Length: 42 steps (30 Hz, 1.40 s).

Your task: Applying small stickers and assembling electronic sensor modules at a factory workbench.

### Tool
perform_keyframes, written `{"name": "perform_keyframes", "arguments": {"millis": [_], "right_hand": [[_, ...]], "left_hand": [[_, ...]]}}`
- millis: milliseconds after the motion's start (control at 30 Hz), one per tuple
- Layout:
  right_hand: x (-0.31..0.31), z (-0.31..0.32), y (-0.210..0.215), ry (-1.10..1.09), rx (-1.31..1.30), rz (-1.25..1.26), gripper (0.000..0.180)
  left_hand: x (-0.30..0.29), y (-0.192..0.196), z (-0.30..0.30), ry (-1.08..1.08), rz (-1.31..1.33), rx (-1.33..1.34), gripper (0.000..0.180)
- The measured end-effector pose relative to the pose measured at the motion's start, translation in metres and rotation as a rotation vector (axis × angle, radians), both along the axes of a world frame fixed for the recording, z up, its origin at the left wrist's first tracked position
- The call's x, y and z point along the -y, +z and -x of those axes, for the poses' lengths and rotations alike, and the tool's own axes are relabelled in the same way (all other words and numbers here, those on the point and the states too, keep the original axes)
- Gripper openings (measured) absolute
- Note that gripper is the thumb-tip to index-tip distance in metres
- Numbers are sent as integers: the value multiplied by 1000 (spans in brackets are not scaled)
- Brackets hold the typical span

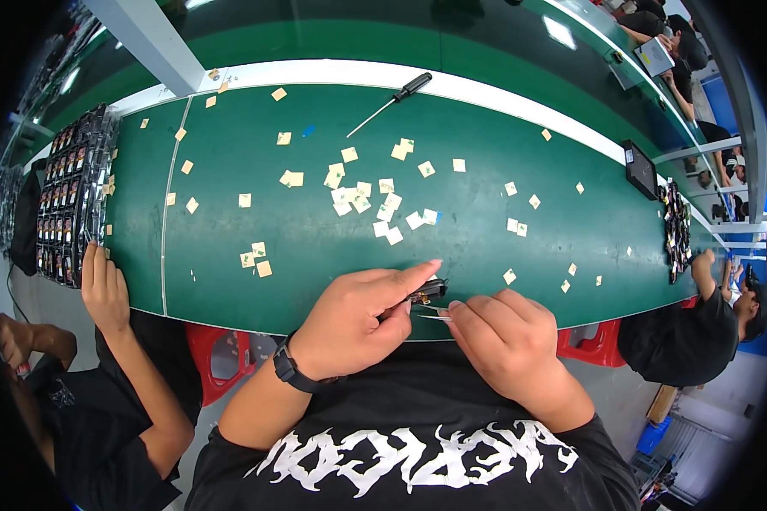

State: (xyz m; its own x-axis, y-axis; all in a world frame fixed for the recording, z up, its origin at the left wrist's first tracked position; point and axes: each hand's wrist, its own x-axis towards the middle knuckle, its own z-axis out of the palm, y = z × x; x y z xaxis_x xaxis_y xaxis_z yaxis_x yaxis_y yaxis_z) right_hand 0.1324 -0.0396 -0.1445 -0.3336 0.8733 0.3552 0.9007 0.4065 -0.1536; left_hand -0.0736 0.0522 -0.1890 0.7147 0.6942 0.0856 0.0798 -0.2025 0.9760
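Near the table's front edge, my left hand pinches a small black device between thumb and forefinger. Some brassy and reddish parts show on the device's underside; its exact kind is too small to make out. Close beside it, my right hand is closed on thin metal tweezers, whose slim tips point left toward the device. A small gap seems to separate the tips from it. Beyond my hands, a loose cluster of small cream-coloured paper squares lies on the green table.
A black-handled screwdriver lies at the table's far side. Trays of black devices stand at the left, by a co-worker's hand. More black parts and a black box are at the right, near another person.
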Motion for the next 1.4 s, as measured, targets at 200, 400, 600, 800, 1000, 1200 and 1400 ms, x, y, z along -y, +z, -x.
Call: {"name": "perform_keyframes", "arguments": {"millis": [200,400,600,800,1000,1200,1400], "right_hand": [[-1,2,-4,3,-16,-9,22],[-1,1,-3,4,10,17,23],[-6,-1,2,60,50,73,22],[-7,-5,6,57,10,111,17],[14,-46,3,-124,-388,172,21],[47,-131,-7,-676,-702,136,16],[105,-298,-42,-1366,-418,-255,26]], "left_hand": [[0,2,0,2,21,-15,58],[2,0,-1,0,-64,-28,59],[3,-2,0,-1,-86,-45,60],[2,1,1,-13,16,-29,61],[5,2,0,28,213,8,53],[15,3,5,260,440,52,33],[-14,15,59,473,169,-121,39]]}}
